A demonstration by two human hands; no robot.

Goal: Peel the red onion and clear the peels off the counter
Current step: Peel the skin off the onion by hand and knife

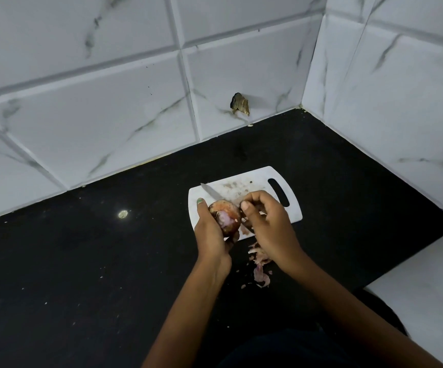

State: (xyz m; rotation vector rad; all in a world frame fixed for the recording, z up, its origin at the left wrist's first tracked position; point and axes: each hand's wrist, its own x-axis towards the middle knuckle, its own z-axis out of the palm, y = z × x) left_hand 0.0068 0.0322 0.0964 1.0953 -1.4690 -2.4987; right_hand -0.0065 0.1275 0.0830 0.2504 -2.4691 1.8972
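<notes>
Fingers: two hands meet at centre frame; the left hand [209, 229] is wrapped around one red onion [225, 215], its thumb up along the onion's left side, while the right hand [264, 221] is curled narrow, thumb and fingertips pinched at the onion's right edge on a bit of skin.
Onion: one, held just above the near edge of the board, brown-red skin on top, a pale purple patch bared on the side facing the camera.
Board: one white cutting board [276, 205], lying at a slant on the counter, right of centre, with a slot handle at its right end and faint stains on its surface.
Knife: one knife [211, 192] on the board's left part, blade tip pointing to the upper left; its handle is hidden behind the hands.
Peels: one loose cluster of pinkish peels [260, 266] on the counter just below the board, between the two forearms, with a few small scraps beside it.
Counter: one black counter [82, 261], speckled with pale crumbs; one round whitish spot [122, 214] lies left of the board.
Wall: white marble-look tiles [82, 102] fill the upper frame and the right side; one dark, ragged patch [240, 104] shows on the wall above the board, whether a hole or something stuck there cannot be told.
</notes>
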